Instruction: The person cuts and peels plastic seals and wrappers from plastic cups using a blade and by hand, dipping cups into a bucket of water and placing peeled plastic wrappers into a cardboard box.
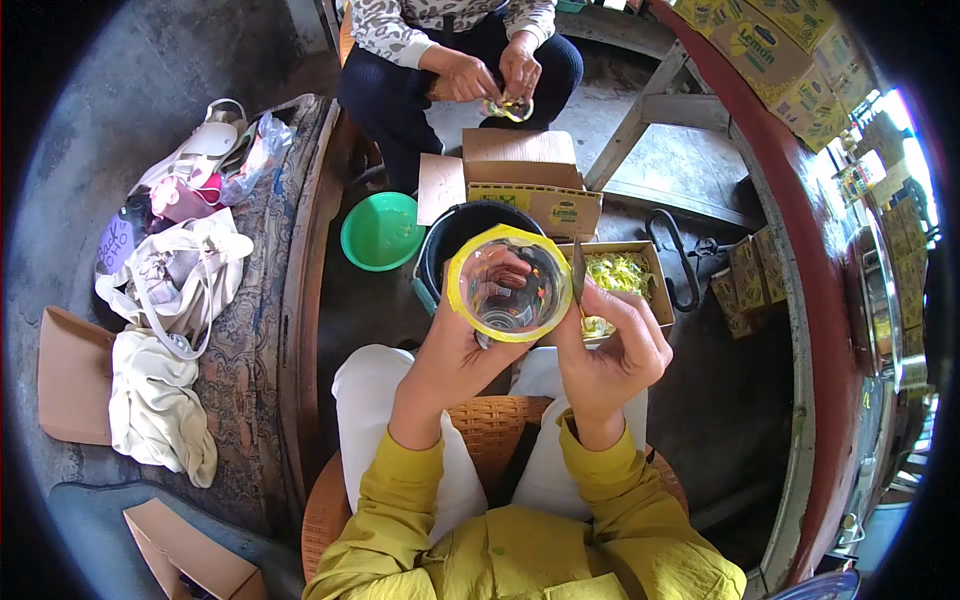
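A clear plastic cup (520,298) with a yellow film edge around its rim is held mouth-up in front of me. My left hand (440,360) is wrapped round its left side, and its fingers show through the clear wall. My right hand (612,345) pinches a thin, flat, dark blade (578,272) standing upright against the right side of the rim. The blade's handle, if it has one, is hidden in my fingers. Just beyond the cup stands a dark bucket (432,245), partly covered by it. Behind my right hand, a carton (655,285) holds yellow trimmings (618,272).
Opposite me a seated person's hands (500,75) work on another yellow-edged piece. A green basin (382,232) and an open lemon carton (540,207) stand on the floor. Bags (185,270) lie on a bench at left; a red-edged table (835,400) runs along the right.
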